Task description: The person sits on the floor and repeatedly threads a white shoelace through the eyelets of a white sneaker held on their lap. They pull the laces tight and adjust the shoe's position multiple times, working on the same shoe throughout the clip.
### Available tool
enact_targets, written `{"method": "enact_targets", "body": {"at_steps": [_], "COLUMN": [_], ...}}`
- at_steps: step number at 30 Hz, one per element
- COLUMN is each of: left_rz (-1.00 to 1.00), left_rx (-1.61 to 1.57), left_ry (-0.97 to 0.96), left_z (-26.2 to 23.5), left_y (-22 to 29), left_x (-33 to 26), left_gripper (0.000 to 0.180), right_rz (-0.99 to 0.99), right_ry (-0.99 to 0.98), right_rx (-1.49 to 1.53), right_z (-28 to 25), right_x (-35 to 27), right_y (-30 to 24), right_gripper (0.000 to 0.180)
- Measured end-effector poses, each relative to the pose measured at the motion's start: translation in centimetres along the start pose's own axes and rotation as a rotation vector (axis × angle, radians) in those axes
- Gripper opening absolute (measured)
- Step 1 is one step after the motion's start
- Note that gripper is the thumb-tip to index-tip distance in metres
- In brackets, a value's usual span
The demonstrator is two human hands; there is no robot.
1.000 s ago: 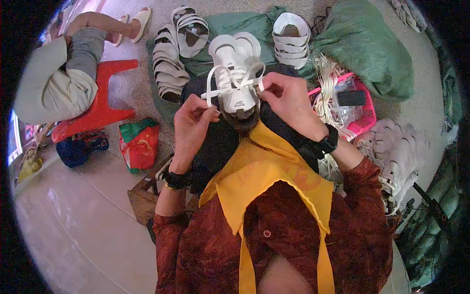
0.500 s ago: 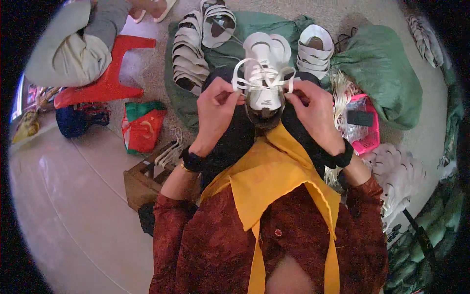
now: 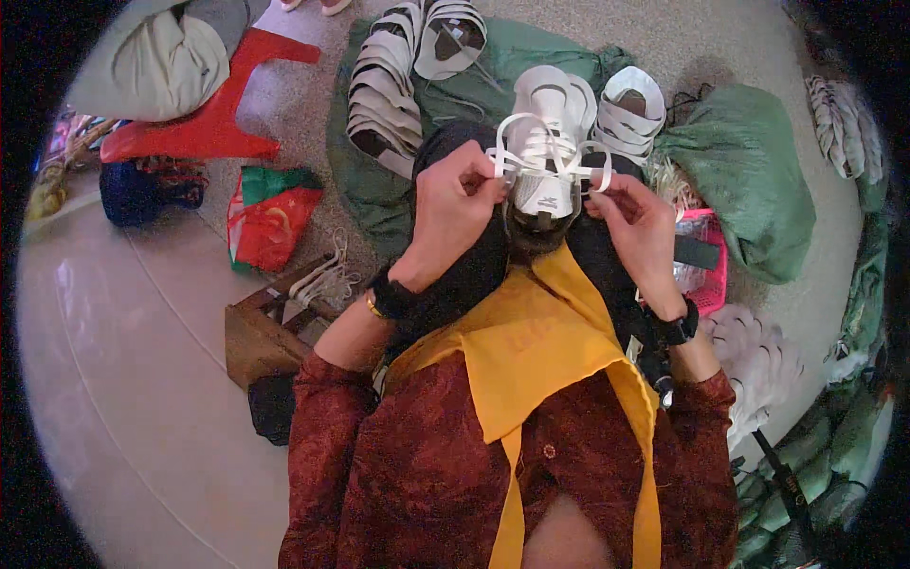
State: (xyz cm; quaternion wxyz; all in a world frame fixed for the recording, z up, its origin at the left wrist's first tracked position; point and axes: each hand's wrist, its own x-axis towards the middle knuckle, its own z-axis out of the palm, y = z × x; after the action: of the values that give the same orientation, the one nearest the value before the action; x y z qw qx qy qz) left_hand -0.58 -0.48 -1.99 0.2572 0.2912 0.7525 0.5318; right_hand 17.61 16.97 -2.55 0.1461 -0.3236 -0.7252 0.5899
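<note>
Over my lap sits a white shoe upper [image 3: 547, 180] with a grey mesh tongue and a dark edge toward me. White shoelaces [image 3: 537, 149] run through its eyelets and form a loop on each side. My left hand [image 3: 453, 204] pinches the lace at the upper's left side, thumb against fingertips. On the opposite side, my right hand [image 3: 637, 228] grips the other lace loop between thumb and fingers. Both hands stay just beside the upper; whether the laces are knotted in the middle is too small to tell.
Nested white uppers [image 3: 384, 109] lie on a green cloth [image 3: 512, 57] ahead; more uppers [image 3: 627, 119] stand right of the shoe. Further right are a green sack [image 3: 744, 180] and a pink basket [image 3: 718, 270]. A red stool [image 3: 190, 140] and wooden box [image 3: 261, 327] stand left.
The whole view has shifted, so the upper and both hands sit further right in the picture. The right lace loop looks wider. Both hands keep their pinch on the laces.
</note>
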Motion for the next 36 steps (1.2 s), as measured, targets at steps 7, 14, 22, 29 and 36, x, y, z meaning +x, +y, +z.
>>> {"method": "enact_targets", "body": {"at_steps": [7,14,22,29,36], "left_rz": [0.325,0.288,0.221,0.297,0.236], "left_rx": [0.318,0.339,0.238,0.338,0.314], "left_ry": [0.091,0.092,0.068,0.062,0.076], "left_z": [1.5,1.3,1.5,1.7,1.4], "left_y": [0.5,0.9,1.3,1.8,1.9], "left_x": [-0.2,-0.4,-1.0,-1.1,-1.1], "left_gripper": [0.012,0.01,0.014,0.018,0.016], "right_rz": [-0.026,-0.088,-0.185,-0.346,-0.407], "right_ry": [0.032,0.061,0.162,0.054,0.042], "right_rx": [-0.017,-0.271,-0.312,-0.42,-0.526], "right_z": [0.6,1.2,0.0,0.8,1.4], "right_x": [0.3,0.1,-0.5,-1.1,-0.9], "right_y": [0.0,-0.6,-2.6,-2.6,-2.0], "right_gripper": [0.017,0.01,0.018,0.019,0.018]}}
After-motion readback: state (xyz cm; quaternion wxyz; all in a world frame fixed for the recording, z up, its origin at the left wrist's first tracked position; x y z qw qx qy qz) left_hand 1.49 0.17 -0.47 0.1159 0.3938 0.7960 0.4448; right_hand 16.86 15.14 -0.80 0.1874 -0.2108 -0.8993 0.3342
